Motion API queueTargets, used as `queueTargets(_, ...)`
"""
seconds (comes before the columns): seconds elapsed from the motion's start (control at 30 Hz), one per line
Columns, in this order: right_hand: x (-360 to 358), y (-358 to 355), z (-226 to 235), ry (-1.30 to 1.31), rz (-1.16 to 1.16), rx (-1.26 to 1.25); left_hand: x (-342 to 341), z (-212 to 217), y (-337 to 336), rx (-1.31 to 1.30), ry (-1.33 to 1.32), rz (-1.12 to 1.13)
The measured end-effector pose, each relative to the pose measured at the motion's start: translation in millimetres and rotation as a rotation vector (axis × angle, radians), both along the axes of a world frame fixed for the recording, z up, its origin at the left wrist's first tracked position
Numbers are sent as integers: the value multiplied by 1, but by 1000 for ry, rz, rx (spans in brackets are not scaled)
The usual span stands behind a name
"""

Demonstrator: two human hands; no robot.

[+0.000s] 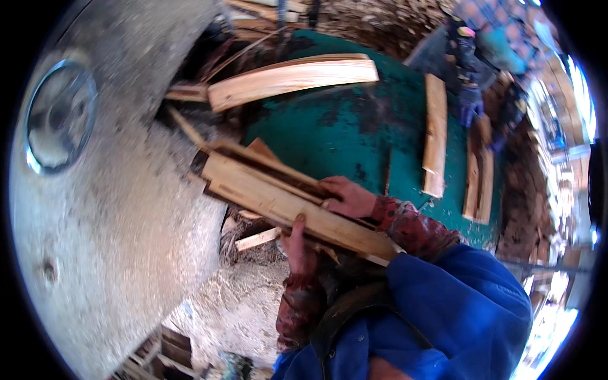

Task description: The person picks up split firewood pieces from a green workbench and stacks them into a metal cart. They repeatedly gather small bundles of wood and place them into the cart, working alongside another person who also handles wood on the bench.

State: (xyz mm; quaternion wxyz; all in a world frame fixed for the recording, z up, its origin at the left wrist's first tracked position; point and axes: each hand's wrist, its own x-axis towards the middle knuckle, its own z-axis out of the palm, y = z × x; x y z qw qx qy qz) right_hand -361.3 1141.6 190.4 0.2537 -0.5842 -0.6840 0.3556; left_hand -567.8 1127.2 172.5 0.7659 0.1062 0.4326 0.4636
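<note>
A bundle of long, rough wooden slats lies slanted across the middle of the view, held in both my hands. My left hand grips its near side, thumb on the top face. On the far side, my right hand wraps round the edge of the slats, its fingertips partly hidden in the gap between them. The left end of the bundle reaches beside the pale metal panel, and its right end comes close to my blue jacket.
A worn green tabletop carries a stack of pale planks and a separate slat. At far right, a co-worker's purple-gloved hand touches more slats. A large panel with a round ring stands left.
</note>
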Motion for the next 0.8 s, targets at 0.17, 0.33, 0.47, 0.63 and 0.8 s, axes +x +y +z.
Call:
queueTargets(0.17,-9,-26,-9,-103,-57,20,0,2,-19,-71,-1,-36)
queueTargets(0.33,-10,-32,-17,-133,-125,52,6,12,-19,-65,11,-96)
queueTargets(0.47,-18,-31,-12,-173,-128,51,4,11,-14,-102,-45,-34)
queueTargets(0.63,-20,-30,0,-157,-100,20,7,8,-13,-40,34,15)
queueTargets(0.8,-11,-36,-5,-116,-41,55,6,4,-19,-51,-19,43)
